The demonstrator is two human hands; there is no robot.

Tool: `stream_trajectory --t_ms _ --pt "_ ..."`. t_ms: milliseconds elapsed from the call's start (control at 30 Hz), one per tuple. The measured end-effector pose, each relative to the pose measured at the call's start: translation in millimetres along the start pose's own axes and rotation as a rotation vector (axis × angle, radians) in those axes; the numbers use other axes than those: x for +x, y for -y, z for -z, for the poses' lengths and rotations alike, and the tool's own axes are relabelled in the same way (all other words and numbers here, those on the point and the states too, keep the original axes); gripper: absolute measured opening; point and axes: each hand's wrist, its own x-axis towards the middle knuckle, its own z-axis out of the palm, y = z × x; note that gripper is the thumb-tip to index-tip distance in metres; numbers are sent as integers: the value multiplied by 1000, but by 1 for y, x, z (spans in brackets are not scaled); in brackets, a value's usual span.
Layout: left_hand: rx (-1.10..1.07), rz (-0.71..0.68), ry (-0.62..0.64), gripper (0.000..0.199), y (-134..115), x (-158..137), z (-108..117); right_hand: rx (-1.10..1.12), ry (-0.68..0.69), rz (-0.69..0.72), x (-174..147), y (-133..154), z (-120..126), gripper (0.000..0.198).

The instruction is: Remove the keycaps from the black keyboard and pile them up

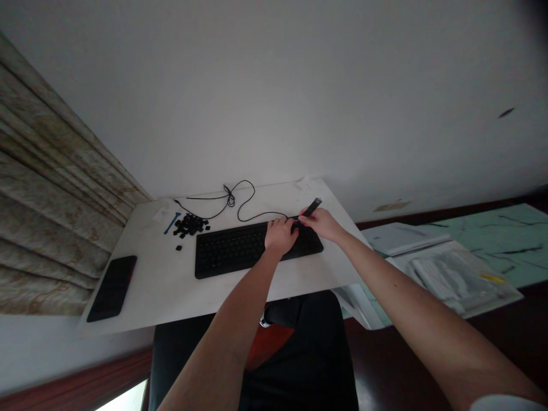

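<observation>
A black keyboard (231, 246) lies on the white table, its right part partly covered by my hands. My left hand (280, 235) rests on the keyboard right of its middle, fingers stretched toward the back edge. In my right hand (322, 222) is a slim black stick-like tool (314, 206), held at a slant near the keyboard's back right. Its upper end points up and away; the lower end is hard to make out between my hands. A pile of loose black keycaps (188, 224) lies left of the keyboard, with a single keycap (178, 248) apart from it.
A blue pry tool (172, 223) lies beside the pile. The black cable (244, 200) loops across the back of the table (162, 297). At the left edge is a black phone-like slab (112, 288). Curtains (55, 188) hang left; plastic-wrapped packages (440, 274) lie right.
</observation>
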Motion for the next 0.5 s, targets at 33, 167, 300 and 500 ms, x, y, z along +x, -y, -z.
stream_trajectory --t_ms 33,167,300,500 --pt "-2 1 -1 30 0 0 0 11 10 -19 1 0 1 17" --pt "-6 -1 2 30 1 0 0 94 86 -68 5 0 7 12" --pt "-5 -5 3 32 1 0 -1 306 30 -183 2 0 3 12" --pt "-10 -19 5 37 1 0 -1 275 -226 -244 -10 -6 -20 22"
